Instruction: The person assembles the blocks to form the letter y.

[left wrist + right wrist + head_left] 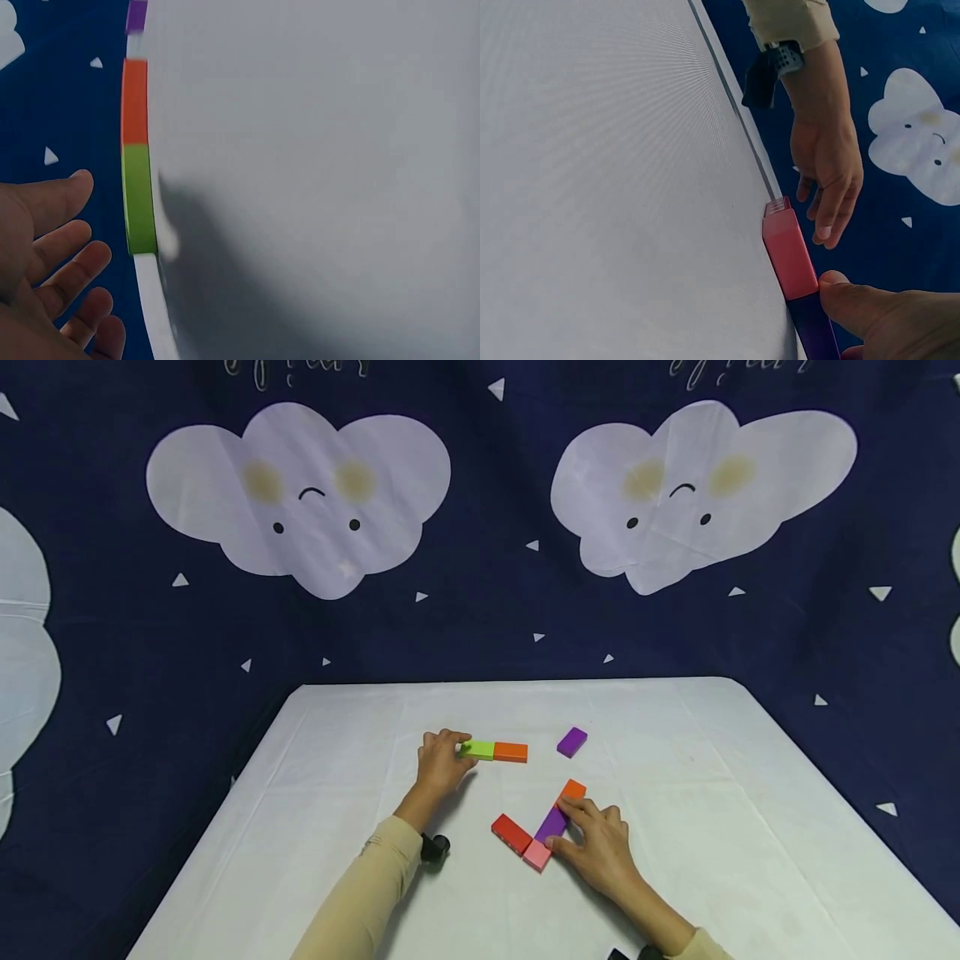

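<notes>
Head — left hand (441, 767) at green block (481, 750); right hand (602, 846) grips 1 purple block (552, 826).

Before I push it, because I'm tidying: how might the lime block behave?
The lime block probably won't roll, given its flat faces. Its straight edges suggest it's stiff. Pushed toward the orange block, which it abuts, it would likely shove that along.

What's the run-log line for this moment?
left hand: at green block | right hand: touching nearer purple block | adjoining: pink block, nearer orange block | apart: farther purple block
</notes>
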The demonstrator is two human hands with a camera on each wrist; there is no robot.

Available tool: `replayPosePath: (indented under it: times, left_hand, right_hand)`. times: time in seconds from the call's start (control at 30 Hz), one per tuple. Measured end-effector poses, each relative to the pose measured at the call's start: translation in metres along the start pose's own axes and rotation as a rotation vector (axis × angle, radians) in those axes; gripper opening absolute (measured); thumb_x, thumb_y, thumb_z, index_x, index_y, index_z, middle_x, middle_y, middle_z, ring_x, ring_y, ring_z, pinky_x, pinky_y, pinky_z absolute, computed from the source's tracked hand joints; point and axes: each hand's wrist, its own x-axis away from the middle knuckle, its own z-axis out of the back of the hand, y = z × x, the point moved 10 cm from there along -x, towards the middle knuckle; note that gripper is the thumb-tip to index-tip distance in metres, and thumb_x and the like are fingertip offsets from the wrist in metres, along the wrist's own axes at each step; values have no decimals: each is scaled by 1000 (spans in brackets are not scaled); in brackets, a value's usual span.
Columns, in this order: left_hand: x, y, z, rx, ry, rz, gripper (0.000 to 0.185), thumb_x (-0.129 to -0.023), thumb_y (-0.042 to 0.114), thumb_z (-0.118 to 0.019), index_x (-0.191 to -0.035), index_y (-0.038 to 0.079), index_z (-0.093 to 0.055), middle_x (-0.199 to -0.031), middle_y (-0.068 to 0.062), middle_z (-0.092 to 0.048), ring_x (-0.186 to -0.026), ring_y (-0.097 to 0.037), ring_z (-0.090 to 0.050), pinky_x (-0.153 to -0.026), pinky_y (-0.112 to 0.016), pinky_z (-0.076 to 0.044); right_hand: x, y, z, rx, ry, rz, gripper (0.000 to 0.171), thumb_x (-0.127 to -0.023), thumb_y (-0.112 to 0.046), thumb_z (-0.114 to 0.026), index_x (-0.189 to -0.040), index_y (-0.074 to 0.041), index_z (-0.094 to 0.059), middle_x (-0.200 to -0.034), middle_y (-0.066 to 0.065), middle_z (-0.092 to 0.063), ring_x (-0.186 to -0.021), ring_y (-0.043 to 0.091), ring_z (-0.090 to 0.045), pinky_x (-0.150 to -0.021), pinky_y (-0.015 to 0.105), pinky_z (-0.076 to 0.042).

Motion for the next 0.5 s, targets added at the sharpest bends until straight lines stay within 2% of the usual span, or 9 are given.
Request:
replayPosePath:
  times: [0.13, 0.5]
  left_hand:
    - [-7, -6, -3, -19, -26, 13, 42, -76, 19, -76, -116, 10, -66, -116, -9, -64, -104, -28, -47, -81, -39, -33]
    - [-13, -11, -13, 16, -88, 27, 40, -79, 14, -73, -118, 10, -65, -121, -10, -62, -106, -28, -45, -86, -42, -33]
  right_hand:
    - [0, 1, 0, -2, 0, -1, 60, -69, -36, -79, -123, -13, -63, -121, 1, -62, -86, 18, -41, -70, 30, -24]
    - [0, 2, 0, 4, 3, -5, 60, -68, -37, -80, -122, -14, -64, -121, -1, -62, -84, 17, -40, -70, 29, -24]
